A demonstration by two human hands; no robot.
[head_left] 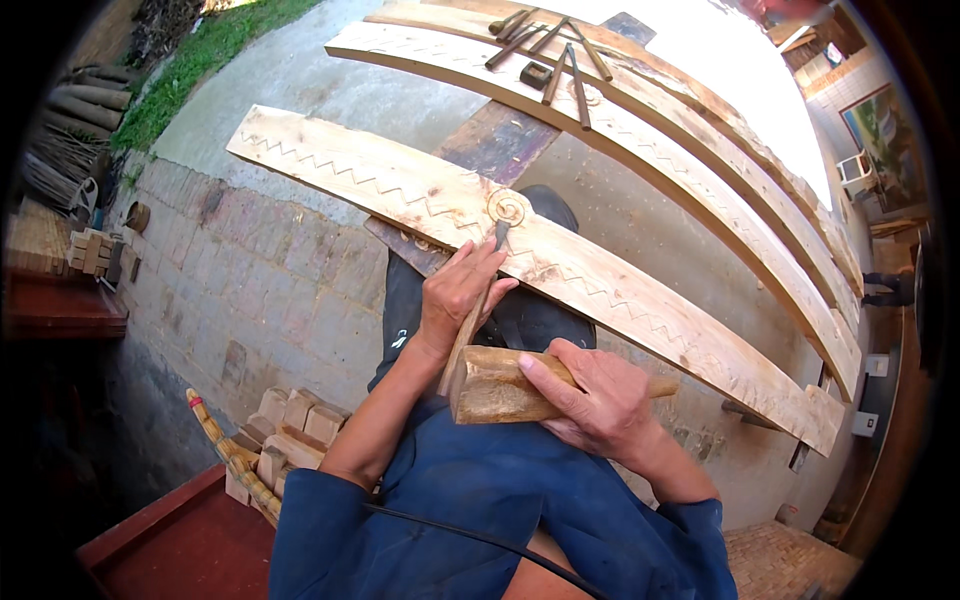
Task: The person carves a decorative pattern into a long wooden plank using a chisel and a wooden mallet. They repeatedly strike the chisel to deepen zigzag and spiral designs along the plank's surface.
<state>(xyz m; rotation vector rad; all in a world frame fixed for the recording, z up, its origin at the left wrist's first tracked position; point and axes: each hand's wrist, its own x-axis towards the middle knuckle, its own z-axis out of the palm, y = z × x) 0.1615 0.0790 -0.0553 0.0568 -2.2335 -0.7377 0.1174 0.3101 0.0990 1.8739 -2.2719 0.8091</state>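
Note:
A long pale wooden board [620, 290] crosses in front of me, with a zigzag line cut along it and a carved spiral [507, 208] near its middle. My left hand [455, 292] is closed around a chisel [466, 335]; its metal blade meets the wood at the spiral's lower edge, and its wooden handle slants down toward me. In my right hand [600, 395] is a wooden mallet [497, 388], gripped around the handle with the thumb on its head. The mallet's head is right by the butt of the chisel handle; whether they touch I cannot tell.
Beyond lie more long boards [690, 185], bearing several chisels [579, 88] and a small dark box [535, 75]. Wood blocks [300, 415] sit beside a red tabletop [185, 545] at lower left. Stacked logs [90, 105] stand far left; a white chair [855, 170] is far right.

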